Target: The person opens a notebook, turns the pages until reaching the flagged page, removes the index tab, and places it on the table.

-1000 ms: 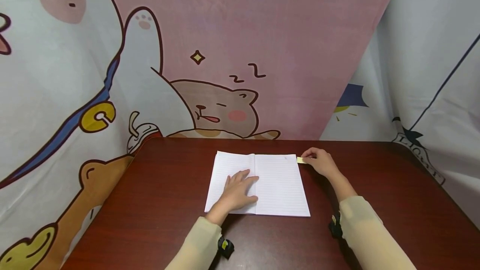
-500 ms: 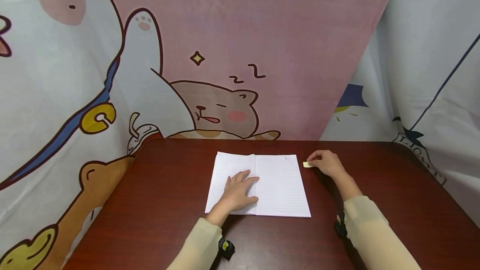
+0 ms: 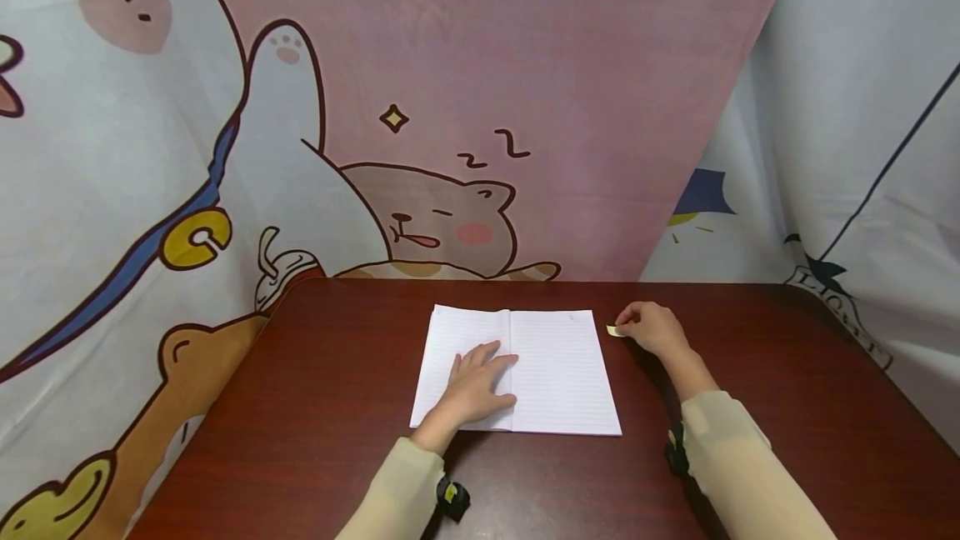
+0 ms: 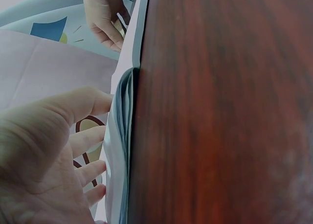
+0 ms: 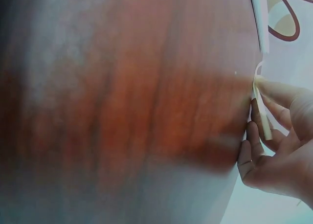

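An open lined notebook (image 3: 564,382) lies flat on the table, with a small mark near the top of its right page. Across its left page and centre fold my left hand (image 3: 472,386) rests with fingers spread. In the left wrist view the fingertips of that left hand (image 4: 54,145) touch the paper, and the notebook's page edges (image 4: 124,136) show side-on. Just right of the notebook, my right hand (image 3: 654,330) pinches a small pale yellow sticky note pad (image 3: 614,331). The right wrist view shows the pad (image 5: 265,127) between thumb and fingers, with a curled strip at its upper end.
The dark reddish-brown wooden table (image 3: 322,457) extends around the notebook on all sides. Behind it hangs a cartoon-printed cloth (image 3: 600,107), with a white cloth (image 3: 870,148) to the right. Each sleeve carries a black wrist device (image 3: 453,497).
My right hand has drawn the sticky note pad a little to the right, away from the notebook's upper right corner, then nearly stopped. The left hand stays in place on the page.
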Motion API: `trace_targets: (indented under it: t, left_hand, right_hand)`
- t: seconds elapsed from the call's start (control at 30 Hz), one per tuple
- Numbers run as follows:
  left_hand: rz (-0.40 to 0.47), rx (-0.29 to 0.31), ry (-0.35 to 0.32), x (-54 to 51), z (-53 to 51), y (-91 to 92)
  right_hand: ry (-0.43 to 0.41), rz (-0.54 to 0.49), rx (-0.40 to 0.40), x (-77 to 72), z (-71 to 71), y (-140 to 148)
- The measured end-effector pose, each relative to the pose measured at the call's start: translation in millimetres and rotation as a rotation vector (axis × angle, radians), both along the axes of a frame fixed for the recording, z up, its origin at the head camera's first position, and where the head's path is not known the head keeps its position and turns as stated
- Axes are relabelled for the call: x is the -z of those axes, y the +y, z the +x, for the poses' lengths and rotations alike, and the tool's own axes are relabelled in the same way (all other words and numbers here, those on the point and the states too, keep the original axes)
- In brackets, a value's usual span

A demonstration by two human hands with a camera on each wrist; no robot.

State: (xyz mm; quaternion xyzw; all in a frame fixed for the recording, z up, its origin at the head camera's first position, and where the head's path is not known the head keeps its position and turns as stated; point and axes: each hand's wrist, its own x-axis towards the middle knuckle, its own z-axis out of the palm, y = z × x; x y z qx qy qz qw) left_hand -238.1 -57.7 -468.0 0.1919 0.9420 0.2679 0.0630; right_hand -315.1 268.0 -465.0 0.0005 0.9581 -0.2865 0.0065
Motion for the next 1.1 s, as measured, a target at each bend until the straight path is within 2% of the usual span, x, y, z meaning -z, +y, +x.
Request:
trace_targets:
  t: [0.33, 0.63, 0.97, 1.1]
  left_hand:
    - [-0.004, -0.003, 0.005, 1.7, -1.0, -2.7]
    - [0.001, -0.006, 0.006, 2.3, -0.4, -5.6]
    - [0.003, -0.003, 0.008, 1.9, -2.2, -5.1]
    - [0.006, -0.009, 0.016, 1.8, -2.2, -3.1]
  right_hand:
    - [0.002, -0.069, -0.03, 13.7, -7.6, 10]
    - [0.026, -0.102, -0.102, 14.0, -10.1, 4]
    - [0.031, -0.095, -0.129, 9.1, -10.1, 4]
    - [0.029, -0.106, -0.116, 9.9, -8.8, 6]
